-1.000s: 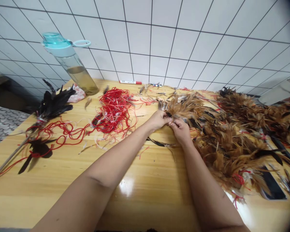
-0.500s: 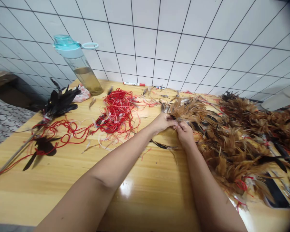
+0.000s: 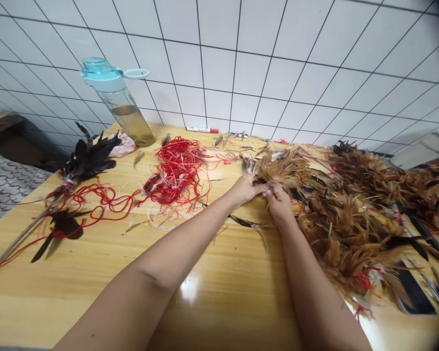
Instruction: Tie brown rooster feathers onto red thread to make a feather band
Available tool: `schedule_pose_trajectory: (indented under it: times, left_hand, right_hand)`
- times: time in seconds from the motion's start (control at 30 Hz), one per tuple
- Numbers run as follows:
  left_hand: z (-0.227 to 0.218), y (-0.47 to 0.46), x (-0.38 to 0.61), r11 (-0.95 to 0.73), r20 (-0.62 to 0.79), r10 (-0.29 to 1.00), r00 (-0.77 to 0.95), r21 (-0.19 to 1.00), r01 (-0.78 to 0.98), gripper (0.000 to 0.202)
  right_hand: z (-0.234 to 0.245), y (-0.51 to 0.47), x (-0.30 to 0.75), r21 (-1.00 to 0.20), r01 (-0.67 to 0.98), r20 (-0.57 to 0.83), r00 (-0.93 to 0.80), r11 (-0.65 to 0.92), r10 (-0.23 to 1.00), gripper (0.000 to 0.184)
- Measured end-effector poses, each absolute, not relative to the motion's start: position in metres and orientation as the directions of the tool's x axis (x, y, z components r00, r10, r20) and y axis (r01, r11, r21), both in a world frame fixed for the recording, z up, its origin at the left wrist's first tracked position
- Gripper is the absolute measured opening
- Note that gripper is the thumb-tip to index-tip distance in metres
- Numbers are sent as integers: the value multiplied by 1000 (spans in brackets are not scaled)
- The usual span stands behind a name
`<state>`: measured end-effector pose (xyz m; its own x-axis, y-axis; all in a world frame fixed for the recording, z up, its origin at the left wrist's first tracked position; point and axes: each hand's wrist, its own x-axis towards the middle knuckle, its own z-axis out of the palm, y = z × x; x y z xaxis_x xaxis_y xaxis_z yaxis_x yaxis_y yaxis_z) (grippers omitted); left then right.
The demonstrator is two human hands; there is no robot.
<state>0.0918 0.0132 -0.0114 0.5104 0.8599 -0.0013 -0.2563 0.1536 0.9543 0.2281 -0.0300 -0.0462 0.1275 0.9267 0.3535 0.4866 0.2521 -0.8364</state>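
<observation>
My left hand (image 3: 246, 189) and my right hand (image 3: 280, 202) meet above the wooden table, fingertips almost touching. Both are closed in a pinch at the near edge of a bunch of brown feathers (image 3: 285, 168). The fingers cover whatever small part lies between them, so I cannot tell whether it is quills or thread. Just below the hands, a long dark feather (image 3: 243, 222) rests on the wood. To their left is a tangled heap of red string (image 3: 179, 170) with pale bits of feather caught in it.
Brown feather bunches (image 3: 347, 229) spread over the right side, beside a dark phone (image 3: 417, 290). At left lie black feathers (image 3: 89, 156) tied on a stick (image 3: 20, 239). A water bottle (image 3: 122, 105) and a red-and-white marker (image 3: 202, 129) stand and lie near the tiled wall (image 3: 219, 63).
The view has shifted very slightly. Both hands keep their pinch at the brown feathers, with hardly any movement.
</observation>
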Motion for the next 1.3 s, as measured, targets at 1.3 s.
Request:
schedule_pose_trajectory:
  times: [1.3]
  left_hand:
    - [-30,19,111,14,13,926,378,998,-68,22]
  right_hand:
    - [-51,-30,233,-788,573,437,262,226,860,15]
